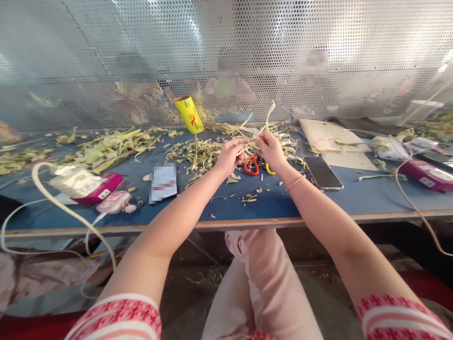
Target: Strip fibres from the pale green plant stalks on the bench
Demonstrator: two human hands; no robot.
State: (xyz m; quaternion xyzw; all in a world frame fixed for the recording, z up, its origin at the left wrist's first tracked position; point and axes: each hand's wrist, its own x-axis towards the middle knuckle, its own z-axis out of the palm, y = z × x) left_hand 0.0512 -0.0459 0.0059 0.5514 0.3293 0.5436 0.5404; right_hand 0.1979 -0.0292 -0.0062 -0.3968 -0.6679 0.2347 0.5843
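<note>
My left hand [230, 157] and my right hand [271, 147] are close together over the middle of the table, fingers pinched. Between them is a pale green plant strip [271, 112], whose curled end rises above my right hand. Exactly where each fingertip grips it is hard to see. Beneath and behind both hands spreads a pile of thin, curled plant strips [184, 152]. A red loop handle [251, 172] and a yellow loop handle [269, 170], like those of scissors, show just below my hands; their blades are hidden.
A yellow tube [189, 114] stands tilted behind the pile. Phones lie at left [163, 183] and right [323, 173]. Leaf heap [106, 150], pink charger [97, 188] and white cable [71, 200] are left. Cardboard [332, 137] lies right. Perforated metal panel [269, 42] closes the back.
</note>
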